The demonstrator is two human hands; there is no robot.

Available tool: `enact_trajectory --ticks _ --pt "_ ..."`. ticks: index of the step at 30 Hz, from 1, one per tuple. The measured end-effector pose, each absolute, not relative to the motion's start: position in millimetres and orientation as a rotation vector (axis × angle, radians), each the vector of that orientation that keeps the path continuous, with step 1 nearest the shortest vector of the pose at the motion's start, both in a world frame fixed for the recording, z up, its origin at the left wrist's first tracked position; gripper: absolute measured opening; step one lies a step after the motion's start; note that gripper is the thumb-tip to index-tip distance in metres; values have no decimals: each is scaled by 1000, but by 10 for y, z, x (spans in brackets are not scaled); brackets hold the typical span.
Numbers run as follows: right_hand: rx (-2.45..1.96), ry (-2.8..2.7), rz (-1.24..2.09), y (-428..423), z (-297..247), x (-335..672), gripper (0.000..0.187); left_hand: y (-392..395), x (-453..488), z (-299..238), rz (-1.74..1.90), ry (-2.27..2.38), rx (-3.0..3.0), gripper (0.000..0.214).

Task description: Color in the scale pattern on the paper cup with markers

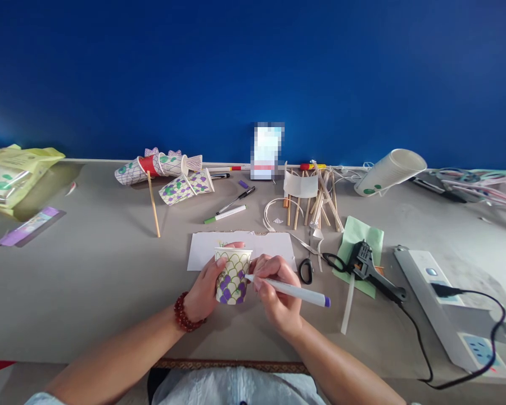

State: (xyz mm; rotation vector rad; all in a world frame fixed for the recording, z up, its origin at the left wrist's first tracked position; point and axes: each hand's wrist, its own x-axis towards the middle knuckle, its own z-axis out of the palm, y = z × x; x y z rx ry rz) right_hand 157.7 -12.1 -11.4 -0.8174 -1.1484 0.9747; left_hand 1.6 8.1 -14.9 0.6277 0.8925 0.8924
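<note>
My left hand (206,284) is wrapped round a paper cup (233,275) and holds it upright above the table. Green scale outlines cover the cup, and several scales low on it are purple. In my right hand (278,292) is a white marker (297,290) with a purple end, its tip at the cup's right side. A sheet of white paper (274,247) lies just behind both hands. Farther back are a green-tipped marker (225,214) and a black pen (236,200). A second purple-scaled cup piece (186,187) lies at the back left.
A paper-cup fish (168,166) on a stick stands at the back left. Scissors (306,271), a glue gun (373,273) and a power strip (430,304) with its cord lie to the right. Wooden sticks (320,197), a phone (267,152) and stacked cups (390,171) are behind.
</note>
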Motion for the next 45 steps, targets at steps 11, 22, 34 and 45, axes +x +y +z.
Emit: enact_trajectory --ticks 11,22,34,45 --pt "-788 -1119 996 -122 -144 1588 14 90 26 -140 897 867 662 62" --pt "-798 -1102 1016 -115 -158 1588 12 91 12 -174 918 861 695 55" --pt "-779 -1108 1008 -104 -144 1587 15 92 23 -179 917 857 663 57" --pt "-748 -1113 1025 -111 -133 1579 16 85 3 -200 882 883 658 60"
